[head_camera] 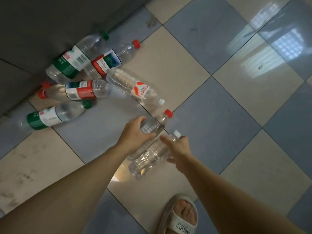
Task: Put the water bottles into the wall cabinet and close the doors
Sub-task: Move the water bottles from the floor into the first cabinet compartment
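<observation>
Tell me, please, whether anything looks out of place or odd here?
Yes: the bottles lie scattered on their sides on the floor by the dark wall, some stacked crosswise. The left hand grips a red-capped bottle; the right hand holds a white-capped bottle. No spill shows.

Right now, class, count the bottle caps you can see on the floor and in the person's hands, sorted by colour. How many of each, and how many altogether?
Red caps: 4
Green caps: 2
White caps: 2
Total: 8
</observation>
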Demonstrator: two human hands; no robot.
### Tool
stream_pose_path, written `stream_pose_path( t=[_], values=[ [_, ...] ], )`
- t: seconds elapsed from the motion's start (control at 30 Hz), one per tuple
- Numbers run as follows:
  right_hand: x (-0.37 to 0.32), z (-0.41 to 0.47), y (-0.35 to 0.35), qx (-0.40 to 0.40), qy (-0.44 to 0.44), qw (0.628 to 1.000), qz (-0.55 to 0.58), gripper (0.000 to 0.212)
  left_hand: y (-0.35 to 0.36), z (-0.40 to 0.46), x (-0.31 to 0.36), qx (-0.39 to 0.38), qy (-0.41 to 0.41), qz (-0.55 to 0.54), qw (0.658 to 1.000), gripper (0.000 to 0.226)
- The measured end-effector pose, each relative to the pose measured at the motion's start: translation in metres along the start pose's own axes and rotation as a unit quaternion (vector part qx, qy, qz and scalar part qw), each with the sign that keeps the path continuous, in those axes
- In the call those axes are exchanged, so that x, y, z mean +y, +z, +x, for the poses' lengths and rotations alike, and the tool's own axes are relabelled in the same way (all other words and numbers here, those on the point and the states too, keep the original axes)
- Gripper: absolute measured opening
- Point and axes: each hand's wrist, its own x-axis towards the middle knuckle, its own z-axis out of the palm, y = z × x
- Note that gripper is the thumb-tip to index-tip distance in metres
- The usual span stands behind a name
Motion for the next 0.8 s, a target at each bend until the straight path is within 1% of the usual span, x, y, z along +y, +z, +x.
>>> stream_pose_path(
  t=[0.1,0.2,0.27,0.33,0.37,0.43,0.57,0.67,0.8],
  values=[
    [0.007,0.011,0.008,-0.005,-0.016,1.0,0.026,0.052,0.013,0.013,-0.004,-0.015,0.006,0.035,0.999,0.078],
    [0.008,0.015,0.009,0.008,-0.032,0.999,0.042,0.042,0.018,0.019,-0.005,-0.034,0.02,0.042,0.998,0.077],
    [0.008,0.013,0.009,0.012,-0.043,0.998,0.044,0.042,0.014,0.018,-0.005,-0.042,0.025,0.058,0.997,0.08],
    [0.006,0.007,0.011,0.03,-0.056,0.998,0.029,0.046,0.005,0.011,-0.004,-0.029,0.028,0.061,0.997,0.078],
    [0.003,0.002,0.012,0.04,-0.072,0.996,0.021,0.047,-0.001,0.005,-0.003,-0.016,0.029,0.054,0.998,0.077],
    [-0.004,-0.013,0.016,0.048,-0.131,0.99,-0.005,0.048,-0.015,-0.007,-0.002,0.026,0.03,0.032,0.999,0.075],
    [-0.021,-0.049,0.033,0.057,-0.229,0.97,-0.052,0.053,-0.049,-0.034,-0.001,0.143,0.048,-0.002,0.989,0.074],
    [-0.034,-0.071,0.048,0.062,-0.29,0.952,-0.074,0.057,-0.07,-0.047,-0.004,0.191,0.053,-0.016,0.98,0.073],
    [-0.046,-0.086,0.066,0.074,-0.371,0.92,-0.1,0.067,-0.091,-0.055,-0.011,0.235,0.062,-0.108,0.964,0.062]
  ],
)
